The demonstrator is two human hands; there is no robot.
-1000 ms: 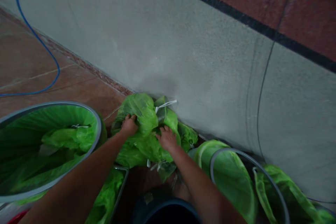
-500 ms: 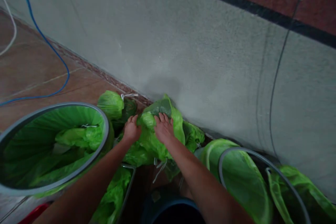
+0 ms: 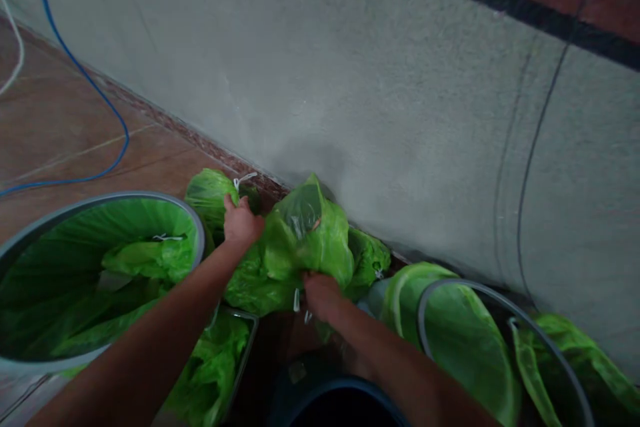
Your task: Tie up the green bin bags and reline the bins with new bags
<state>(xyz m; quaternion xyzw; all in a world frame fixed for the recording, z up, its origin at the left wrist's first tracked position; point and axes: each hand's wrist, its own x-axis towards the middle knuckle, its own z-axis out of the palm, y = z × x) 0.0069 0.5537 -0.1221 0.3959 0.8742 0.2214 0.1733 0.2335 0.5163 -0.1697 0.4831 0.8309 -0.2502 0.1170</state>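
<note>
A bulging, translucent green plastic bag (image 3: 287, 240) leans against the wall, its top standing up. At its lower right side is my right hand (image 3: 320, 290), fingers curled in on the plastic beside the white drawstrings (image 3: 297, 300); its fingertips are partly hidden. My left hand (image 3: 243, 221) is just left of this bag, fingers apart and pointing at a smaller tied green bag (image 3: 207, 193) with a white string (image 3: 245, 179). Whether it touches that bag I cannot tell.
A grey-rimmed bin (image 3: 197, 227) lined with green plastic stands at left. Between my arms are a metal-edged container (image 3: 240, 373) of green plastic and a dark blue bucket (image 3: 320, 387). More green-lined hoops (image 3: 480, 283) lie right. A blue cable (image 3: 95, 83) crosses the floor.
My right hand has moved down from the bag's upper front to its lower edge. My left hand has shifted up and left, its fingers spreading near the smaller tied bag.
</note>
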